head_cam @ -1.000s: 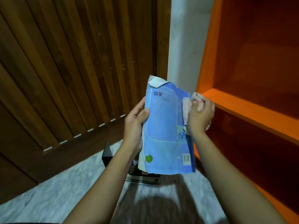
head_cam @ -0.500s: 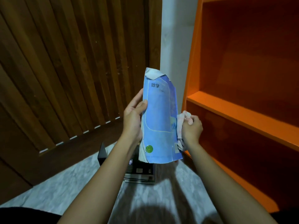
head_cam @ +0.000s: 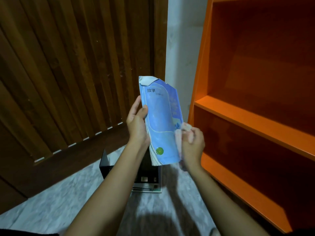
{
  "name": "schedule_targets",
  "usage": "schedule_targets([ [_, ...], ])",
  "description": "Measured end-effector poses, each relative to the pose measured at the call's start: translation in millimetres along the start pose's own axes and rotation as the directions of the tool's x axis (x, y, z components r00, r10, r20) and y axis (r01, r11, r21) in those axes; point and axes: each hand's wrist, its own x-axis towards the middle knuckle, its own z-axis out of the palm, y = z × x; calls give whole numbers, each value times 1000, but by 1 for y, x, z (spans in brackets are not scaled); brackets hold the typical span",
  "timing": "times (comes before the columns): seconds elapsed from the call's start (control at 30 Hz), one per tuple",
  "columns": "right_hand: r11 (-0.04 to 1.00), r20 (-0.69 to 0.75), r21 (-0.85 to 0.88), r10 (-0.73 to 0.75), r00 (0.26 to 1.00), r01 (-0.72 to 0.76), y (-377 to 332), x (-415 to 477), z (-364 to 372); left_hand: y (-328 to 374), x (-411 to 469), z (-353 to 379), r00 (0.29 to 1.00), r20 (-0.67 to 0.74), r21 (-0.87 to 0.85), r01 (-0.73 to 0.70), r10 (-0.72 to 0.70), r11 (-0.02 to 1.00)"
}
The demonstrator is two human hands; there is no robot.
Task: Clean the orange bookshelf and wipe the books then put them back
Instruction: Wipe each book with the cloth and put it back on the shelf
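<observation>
A thin blue book (head_cam: pixel 161 120) with a curled top corner stands upright in front of me. My left hand (head_cam: pixel 137 125) grips its left edge, thumb on the cover. My right hand (head_cam: pixel 193 143) holds a crumpled pale pink cloth (head_cam: pixel 185 127) against the book's lower right edge. The orange bookshelf (head_cam: pixel 242 118) stands at the right, and the shelves in view hold nothing.
A pile of dark books (head_cam: pixel 147 179) lies on the marbled floor (head_cam: pixel 59 201) below my hands, next to a black bookend (head_cam: pixel 104 160). A brown slatted wooden door (head_cam: pixel 68 65) fills the left side. A white wall strip (head_cam: pixel 180 48) separates the door from the shelf.
My right hand with the cloth has slid down the book's right edge from near the top to its lower part. The book has turned more edge-on to me.
</observation>
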Motion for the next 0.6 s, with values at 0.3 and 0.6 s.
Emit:
schedule_targets([
  [0.3,978,245,15,-204,948,207,27,-32,-1,23,17,-29,999,32,-14,24,-24,1000],
  [0.6,885,464,369,87,881,-282,23,12,-16,33,12,-43,952,296,147,37,-80,988],
])
